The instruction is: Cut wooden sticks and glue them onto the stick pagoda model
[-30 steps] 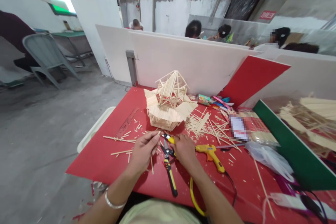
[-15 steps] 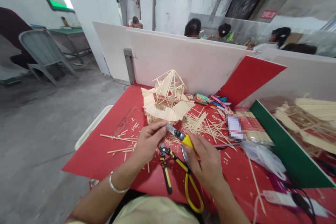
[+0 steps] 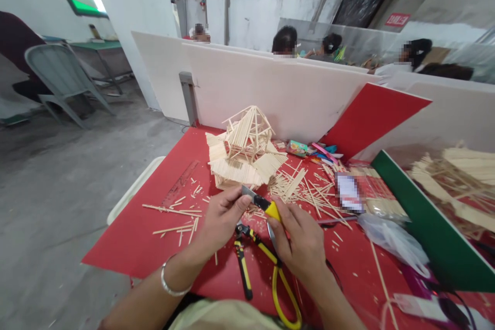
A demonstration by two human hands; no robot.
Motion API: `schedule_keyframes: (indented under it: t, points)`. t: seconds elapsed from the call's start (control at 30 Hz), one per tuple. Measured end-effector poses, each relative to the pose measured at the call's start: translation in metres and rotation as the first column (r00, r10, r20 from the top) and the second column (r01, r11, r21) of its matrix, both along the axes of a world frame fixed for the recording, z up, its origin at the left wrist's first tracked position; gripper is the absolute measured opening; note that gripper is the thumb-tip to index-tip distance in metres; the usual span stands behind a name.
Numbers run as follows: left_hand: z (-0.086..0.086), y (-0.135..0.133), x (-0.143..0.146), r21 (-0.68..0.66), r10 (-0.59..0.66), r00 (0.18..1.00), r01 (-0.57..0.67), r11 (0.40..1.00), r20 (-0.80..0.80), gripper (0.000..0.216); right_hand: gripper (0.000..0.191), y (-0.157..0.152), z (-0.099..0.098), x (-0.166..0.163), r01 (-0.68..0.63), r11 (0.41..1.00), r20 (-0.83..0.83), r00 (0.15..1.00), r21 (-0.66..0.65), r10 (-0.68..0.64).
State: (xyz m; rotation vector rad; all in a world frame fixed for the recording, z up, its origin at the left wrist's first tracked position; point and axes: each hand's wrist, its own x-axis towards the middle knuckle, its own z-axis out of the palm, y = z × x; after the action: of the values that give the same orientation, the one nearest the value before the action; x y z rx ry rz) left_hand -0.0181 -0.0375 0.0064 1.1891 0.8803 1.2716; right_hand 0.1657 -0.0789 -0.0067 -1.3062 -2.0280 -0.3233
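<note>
My right hand (image 3: 299, 234) is closed around the yellow handle of a utility knife (image 3: 274, 211), its blade pointing up and left. At the blade's tip, my left hand (image 3: 224, 216) has thumb and fingers pinched together; whether a small piece sits between them is hidden. Below my hands lie cutters (image 3: 243, 268) with black-and-yellow grips. Beside them is a yellow loop handle (image 3: 275, 294), partly under my right hand. Beyond my hands stands a pavilion-like model (image 3: 251, 136) built of thin wooden sticks, with slatted roof panels around its base.
Loose sticks (image 3: 309, 191) and offcuts are scattered over the red tabletop (image 3: 127, 240). A clear ruler (image 3: 180, 183) lies at left. Stick packs (image 3: 381, 191), a plastic bag (image 3: 390, 237) and a green board (image 3: 429, 232) are at right. A white partition (image 3: 240, 82) stands behind; people sit beyond it.
The camera view has shifted slightly. My hands and the knife have moved a little, and my left fingers stay pinched at the blade tip. The model and cutters lie as before.
</note>
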Motion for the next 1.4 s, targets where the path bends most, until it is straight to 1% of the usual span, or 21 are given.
schedule_keyframes:
  t: [0.23,0.33,0.5,0.57,0.7,0.77,0.87,0.97,1.07,1.17,1.27,1.4]
  points:
    - [-0.008,0.004,0.001,0.068,0.130,0.989,-0.126,0.990,-0.064,0.026,0.056,0.008,-0.004,-0.002,0.017,0.997,0.075,0.997,0.076,-0.023]
    - [-0.010,0.004,-0.002,0.081,0.148,0.985,-0.141,0.987,-0.087,0.025,0.057,0.010,-0.003,-0.003,0.015,0.993,0.118,0.993,0.118,-0.029]
    - [-0.010,0.006,-0.006,0.071,0.163,0.982,-0.157,0.985,-0.095,0.025,0.059,0.012,0.005,-0.004,0.019,0.984,0.156,0.987,0.177,-0.047]
    - [-0.008,0.006,-0.006,0.036,0.156,0.985,-0.153,0.988,-0.071,0.026,0.056,0.012,0.005,-0.006,0.011,0.987,0.118,0.992,0.163,-0.030]
    - [-0.004,0.005,-0.006,-0.038,0.104,0.994,-0.105,0.994,-0.028,0.031,0.050,0.013,0.000,-0.012,-0.052,0.998,-0.051,0.997,0.034,0.053]
    - [-0.003,0.004,-0.006,-0.028,0.090,0.995,-0.091,0.995,-0.036,0.031,0.048,0.012,-0.003,-0.013,-0.073,0.997,-0.094,0.993,-0.009,0.072]
    - [-0.006,0.004,-0.008,0.017,0.102,0.992,-0.101,0.995,-0.075,0.030,0.050,0.011,-0.005,-0.011,-0.083,0.997,-0.080,0.993,-0.002,0.083]
    - [-0.012,0.004,-0.008,0.069,0.126,0.988,-0.120,0.990,-0.092,0.027,0.055,0.011,-0.004,-0.007,-0.050,0.996,0.004,0.999,0.077,0.050]
    - [-0.016,0.005,-0.008,0.074,0.125,0.988,-0.119,0.990,-0.089,0.026,0.057,0.011,-0.002,-0.006,0.002,0.988,0.085,0.996,0.153,-0.015]
    - [-0.016,0.006,-0.007,0.060,0.151,0.984,-0.146,0.987,-0.094,0.026,0.059,0.010,-0.002,-0.006,0.029,0.985,0.128,0.990,0.173,-0.051]
    - [-0.014,0.007,-0.006,0.085,0.187,0.975,-0.178,0.980,-0.123,0.026,0.060,0.009,-0.003,-0.007,0.053,0.982,0.159,0.984,0.183,-0.083]
    - [-0.014,0.006,-0.008,0.097,0.203,0.964,-0.188,0.977,-0.172,0.025,0.058,0.009,-0.006,-0.004,0.087,0.979,0.173,0.978,0.182,-0.119]
